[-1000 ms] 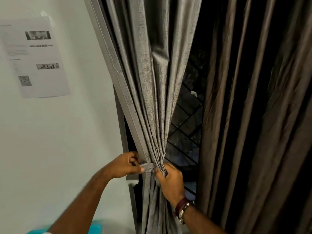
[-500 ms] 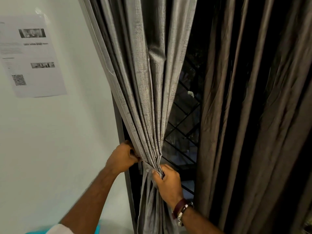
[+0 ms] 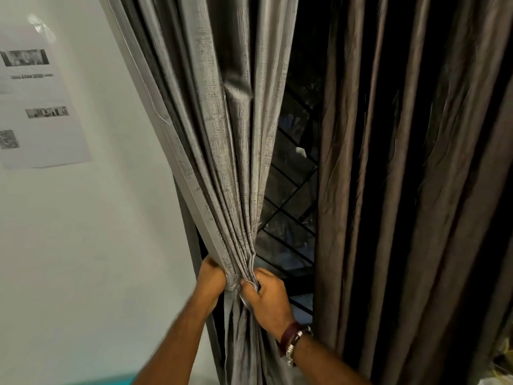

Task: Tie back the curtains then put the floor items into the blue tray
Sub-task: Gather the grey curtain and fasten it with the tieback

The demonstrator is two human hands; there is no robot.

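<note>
Landmark: grey curtain (image 3: pixel 222 162), gathered into a bunch beside the wall (image 3: pixel 83 245). My left hand (image 3: pixel 212 282) clenches the bunch from the wall side; right hand (image 3: pixel 266 298) grips the tieback band (image 3: pixel 233 283) wrapped round it. I judge: pull the band snug, folds even, before fastening. Fabric coarse-woven with slight sheen, deeply pleated. Brown curtain (image 3: pixel 388 190), on the grey one's window side, hangs loose.

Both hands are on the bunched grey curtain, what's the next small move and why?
Probably pull the tie band snug: the left hand and right hand pinch the grey curtain where it narrows, and no finished knot shows.
</note>
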